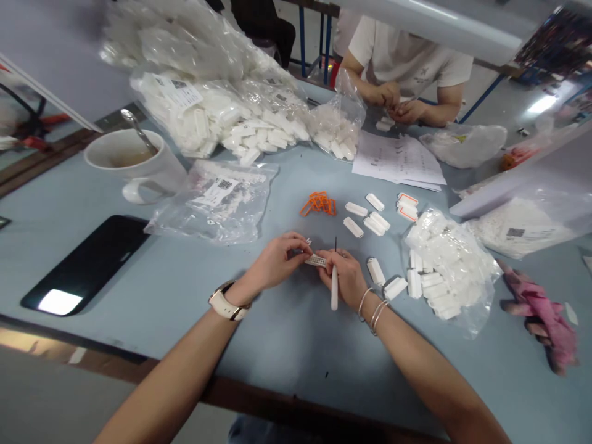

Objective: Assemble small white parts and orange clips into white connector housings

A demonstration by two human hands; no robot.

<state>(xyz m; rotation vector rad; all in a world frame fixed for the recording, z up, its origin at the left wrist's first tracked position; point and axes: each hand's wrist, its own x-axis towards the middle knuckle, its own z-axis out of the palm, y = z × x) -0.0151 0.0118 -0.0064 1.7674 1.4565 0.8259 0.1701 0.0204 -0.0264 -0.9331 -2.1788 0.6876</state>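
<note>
My left hand (280, 259) and my right hand (345, 274) meet over the blue table (185, 290) and pinch a small white perforated plastic piece (315, 260) between them. My right hand also grips a white-handled tool (333, 287) with a thin dark tip that points up. Loose white plastic connectors (367, 219) lie just beyond my hands, and two more (386, 279) sit to the right of my right wrist. A small heap of orange rings (318, 203) lies behind them.
Bags of white parts (217, 117) are piled at the back, another open bag (444, 265) at the right. A white mug with a spoon (132, 161), a black phone (87, 262), papers (398, 160) and pink gloves (543, 317) lie around. Another person's hands (398, 105) work across the table.
</note>
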